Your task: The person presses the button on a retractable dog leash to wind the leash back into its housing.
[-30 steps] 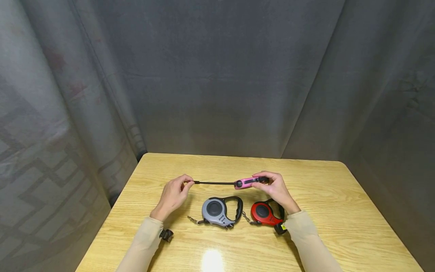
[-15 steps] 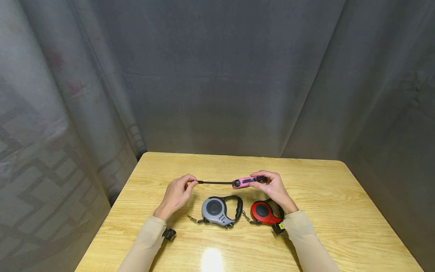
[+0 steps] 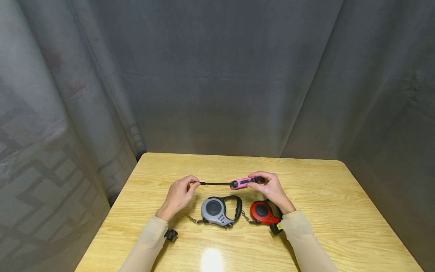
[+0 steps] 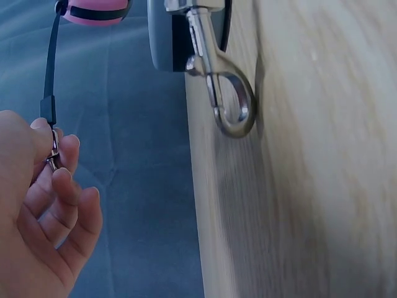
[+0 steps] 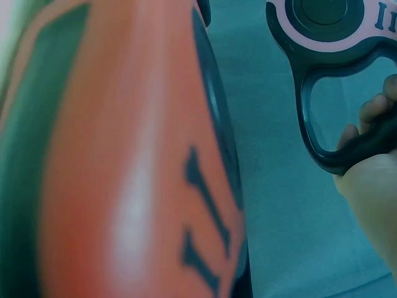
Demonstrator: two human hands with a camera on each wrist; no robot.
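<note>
Grey curtains [image 3: 217, 75] hang all around a light wood bench [image 3: 340, 211], with a bright glare spot [image 3: 211, 260] near its front edge. So both hands are up over the middle of the bench with a pink retractable leash [image 3: 242, 183] stretched between them. Right hand [image 3: 268, 187] has its fingers curled round the pink housing's black handle; you can see that in the right wrist view too, where the pink retractable leash [image 5: 329, 68] shows its dark loop handle with the fingers [image 5: 372, 112] wrapped on it. Left hand [image 3: 179, 194] is pinching the far end of the black strap [image 3: 215, 183], and in the left wrist view its fingers [image 4: 59, 167] are closed on the little metal clip [image 4: 53, 149] where the black strap [image 4: 49, 74] ends. The strap runs pretty much straight and level from one hand to the other, off the bench. Closer to the front edge, just below the hands, a grey retractable leash [image 3: 219, 210] lies flat with its metal snap hook [image 3: 192, 219] lying on the wood pointing toward the left edge; the left wrist view shows that snap hook [image 4: 228, 93] up close, resting on the bench. Right beside it, toward the right edge, lies a red retractable leash [image 3: 263, 213], partly tucked under the right wrist. It fills most of the right wrist view as a blurry red retractable leash [image 5: 136, 161]. Both sleeves [image 3: 146, 245] are beige.
</note>
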